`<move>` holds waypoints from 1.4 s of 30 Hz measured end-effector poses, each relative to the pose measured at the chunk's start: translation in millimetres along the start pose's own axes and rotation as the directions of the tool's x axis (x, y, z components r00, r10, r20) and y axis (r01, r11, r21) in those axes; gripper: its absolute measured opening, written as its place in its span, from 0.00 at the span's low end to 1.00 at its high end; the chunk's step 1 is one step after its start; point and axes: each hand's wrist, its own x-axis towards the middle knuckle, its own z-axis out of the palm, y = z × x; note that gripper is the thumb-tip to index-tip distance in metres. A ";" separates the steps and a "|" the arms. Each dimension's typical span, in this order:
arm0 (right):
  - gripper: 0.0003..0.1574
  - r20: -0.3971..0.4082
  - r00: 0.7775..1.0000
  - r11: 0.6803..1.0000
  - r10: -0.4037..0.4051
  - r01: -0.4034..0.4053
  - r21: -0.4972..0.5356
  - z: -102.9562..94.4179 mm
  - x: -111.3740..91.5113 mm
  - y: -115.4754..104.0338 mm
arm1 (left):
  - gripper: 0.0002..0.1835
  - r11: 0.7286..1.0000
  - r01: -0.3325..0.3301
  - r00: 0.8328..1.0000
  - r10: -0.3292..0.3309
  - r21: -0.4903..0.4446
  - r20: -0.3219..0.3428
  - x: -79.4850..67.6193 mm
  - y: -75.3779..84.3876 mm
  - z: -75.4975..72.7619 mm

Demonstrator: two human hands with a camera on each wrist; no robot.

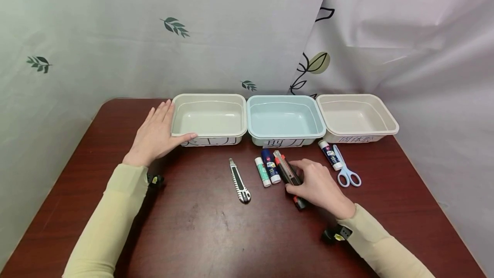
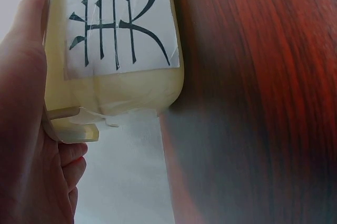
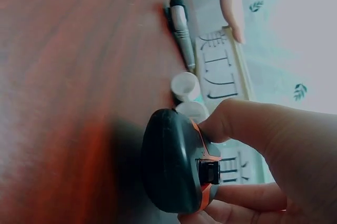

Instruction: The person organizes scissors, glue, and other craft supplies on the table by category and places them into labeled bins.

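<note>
My right hand point(image 1: 314, 181) grips a black and red utility knife point(image 1: 286, 168) between thumb and fingers, its front end pointing toward the blue bin. In the right wrist view the rounded black butt of the utility knife point(image 3: 171, 161) faces the camera, close over the table. My left hand point(image 1: 156, 134) rests on the left end of the pale green bin point(image 1: 208, 135), fingers straight along the side and thumb over the front rim. Just left of the right hand lie a navy glue stick point(image 1: 271, 166) and a green and white glue stick point(image 1: 263, 172).
A silver and black utility knife point(image 1: 239, 181) lies mid-table. Light blue scissors point(image 1: 347, 175) and another glue stick point(image 1: 330, 155) lie at the right. The blue bin point(image 1: 287, 135) and the beige bin point(image 1: 359, 133) continue the row along the back, with handwritten labels on their fronts.
</note>
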 end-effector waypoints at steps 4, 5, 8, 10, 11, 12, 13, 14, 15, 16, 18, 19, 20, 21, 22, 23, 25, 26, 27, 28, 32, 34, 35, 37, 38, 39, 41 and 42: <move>0.35 -0.018 1.000 1.000 -0.025 0.025 -0.001 -10.6 4.4 -3.9 | 0.64 1.000 0.001 1.000 -0.001 -0.001 0.001 -0.1 0.2 -0.6; 0.36 -0.021 0.999 0.999 -0.032 0.032 -0.001 -13.8 6.0 -5.3 | 0.64 1.000 0.001 1.000 -0.001 0.000 0.000 -0.2 0.3 -0.8; 0.36 -0.037 0.998 0.998 -0.057 0.057 -0.005 -24.1 11.2 -9.6 | 0.64 1.000 -0.002 1.000 0.002 -0.001 -0.007 -0.8 0.8 -1.3; 0.36 -0.053 0.995 0.997 -0.079 0.079 -0.008 -31.2 15.4 -12.9 | 0.64 1.000 -0.005 1.000 0.005 -0.001 -0.011 -1.2 0.9 -1.5; 0.36 -0.062 0.994 0.996 -0.092 0.091 -0.010 -34.7 17.7 -14.5 | 0.64 1.000 -0.006 1.000 0.006 -0.001 -0.013 -1.4 1.0 -1.5; 0.35 -0.071 0.992 0.995 -0.104 0.103 -0.010 -38.5 20.0 -16.4 | 0.64 1.000 -0.007 1.000 0.007 -0.002 -0.012 -1.6 1.1 -1.5; 0.35 -0.079 0.990 0.993 -0.115 0.114 -0.012 -42.1 22.6 -18.0 | 0.64 1.000 -0.007 1.000 0.007 -0.002 -0.011 -1.6 1.0 -1.6; 0.34 -0.088 0.988 0.992 -0.125 0.125 -0.013 -45.6 25.3 -19.8 | 0.65 1.000 -0.006 1.000 0.006 -0.003 -0.008 -1.7 1.0 -1.7; 0.33 -0.096 0.986 0.991 -0.134 0.133 -0.014 -49.2 28.3 -21.4 | 0.65 1.000 -0.006 1.000 0.006 -0.003 -0.007 -1.6 0.9 -1.7; 0.33 -0.104 0.984 0.990 -0.143 0.142 -0.012 -52.5 31.5 -23.0 | 0.65 1.000 -0.005 1.000 0.005 -0.004 -0.006 -1.3 0.7 -1.4; 0.33 -0.117 0.981 0.988 -0.156 0.156 -0.005 -58.3 38.3 -26.2 | 0.65 1.000 -0.003 1.000 0.003 -0.002 -0.005 -0.9 0.2 -1.0; 0.33 -0.121 0.980 0.987 -0.159 0.160 0.001 -60.6 41.8 -27.4 | 0.65 1.000 -0.002 1.000 0.002 -0.003 -0.006 -0.7 0.0 -0.7; 0.33 -0.126 0.979 0.986 -0.162 0.165 0.010 -62.5 45.4 -28.8 | 0.65 1.000 -0.002 1.000 0.002 -0.001 -0.007 -0.5 0.1 -0.7; 0.33 -0.130 0.978 0.985 -0.164 0.168 0.021 -64.0 49.2 -29.9 | 0.65 1.000 0.000 1.000 0.000 0.000 -0.007 -0.4 -0.1 -0.5; 0.34 -0.134 0.977 0.984 -0.167 0.173 0.035 -65.3 53.0 -31.5 | 0.65 1.000 0.001 1.000 -0.001 0.001 -0.004 -0.4 -0.2 -0.5; 0.34 -0.136 0.976 0.983 -0.170 0.177 0.044 -66.4 56.8 -32.9 | 0.65 1.000 0.003 1.000 -0.003 0.002 -0.004 -0.6 -0.1 -0.5; 0.34 -0.144 0.974 0.979 -0.177 0.189 0.071 -67.6 64.7 -35.4 | 0.65 1.000 0.004 1.000 -0.004 0.000 -0.002 -0.6 -0.2 -0.4; 0.34 -0.148 0.972 0.977 -0.184 0.197 0.083 -67.9 68.7 -36.9 | 0.65 1.000 0.004 1.000 -0.004 0.001 -0.001 -0.7 -0.1 -0.4; 0.34 -0.152 0.970 0.974 -0.190 0.206 0.096 -68.3 72.7 -38.4 | 0.65 1.000 0.003 1.000 -0.003 0.000 0.001 -0.7 -0.5 -0.3; 0.34 -0.155 0.968 0.970 -0.198 0.216 0.109 -68.5 76.6 -39.7 | 0.65 1.000 0.002 1.000 -0.002 -0.002 0.002 -0.8 -0.3 -0.4; 0.34 -0.165 0.960 0.956 -0.226 0.251 0.151 -68.3 92.6 -43.9 | 0.65 1.000 -0.003 1.000 0.003 -0.003 0.003 -1.3 0.0 -0.6; 0.33 -0.170 0.957 0.952 -0.234 0.261 0.160 -68.0 100.4 -45.9 | 0.65 1.000 -0.004 1.000 0.004 0.000 0.005 -1.6 0.2 -0.8; 0.33 -0.172 0.956 0.951 -0.236 0.264 0.163 -67.8 104.1 -47.0 | 0.65 1.000 -0.004 1.000 0.004 0.002 0.004 -1.8 0.1 -0.7; 0.32 -0.173 0.956 0.949 -0.235 0.265 0.173 -67.5 110.8 -49.4 | 0.65 1.000 -0.005 1.000 0.005 0.006 0.001 -1.8 0.2 -0.7; 0.32 -0.171 0.957 0.947 -0.236 0.266 0.179 -67.4 113.9 -50.9 | 0.66 1.000 -0.004 1.000 0.004 0.006 -0.002 -1.8 0.2 -0.6; 0.32 -0.167 0.957 0.947 -0.235 0.265 0.184 -67.1 117.0 -52.3 | 0.65 1.000 -0.005 1.000 0.005 0.007 -0.005 -1.8 0.3 -0.6; 0.32 -0.158 0.959 0.943 -0.237 0.266 0.200 -66.8 122.7 -55.8 | 0.65 1.000 -0.007 1.000 0.007 0.008 -0.010 -1.6 0.5 -0.8; 0.31 -0.154 0.959 0.941 -0.238 0.267 0.207 -66.6 125.7 -57.7 | 0.65 1.000 -0.008 1.000 0.008 0.009 -0.011 -1.6 0.4 -0.9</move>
